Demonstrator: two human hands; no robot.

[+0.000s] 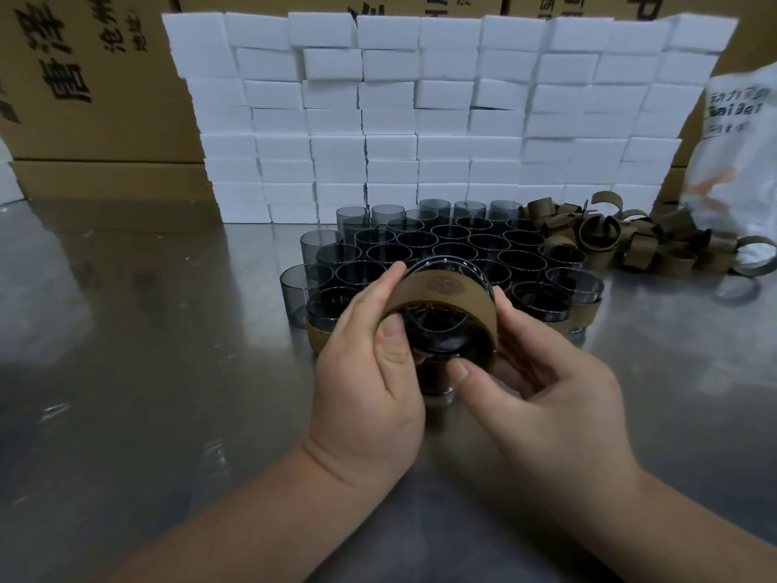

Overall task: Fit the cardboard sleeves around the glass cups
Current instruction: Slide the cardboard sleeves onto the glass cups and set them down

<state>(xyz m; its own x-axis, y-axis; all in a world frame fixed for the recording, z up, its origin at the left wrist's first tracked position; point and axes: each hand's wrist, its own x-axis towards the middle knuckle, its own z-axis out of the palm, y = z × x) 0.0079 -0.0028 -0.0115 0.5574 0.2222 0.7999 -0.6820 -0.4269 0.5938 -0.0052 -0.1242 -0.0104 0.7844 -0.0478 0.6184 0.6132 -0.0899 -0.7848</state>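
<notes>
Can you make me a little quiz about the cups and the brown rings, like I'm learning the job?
1. True or false: the left hand and the right hand grip a brown sleeve that wraps one cup.
2. Where does the pile of loose sleeves lie, compared with the standing cups? A: on their left. B: on their right. C: inside a cardboard box.
3. Fill in: the wall of blocks behind the standing cups is the colour ____.
Key: 1 true; 2 B; 3 white.
</notes>
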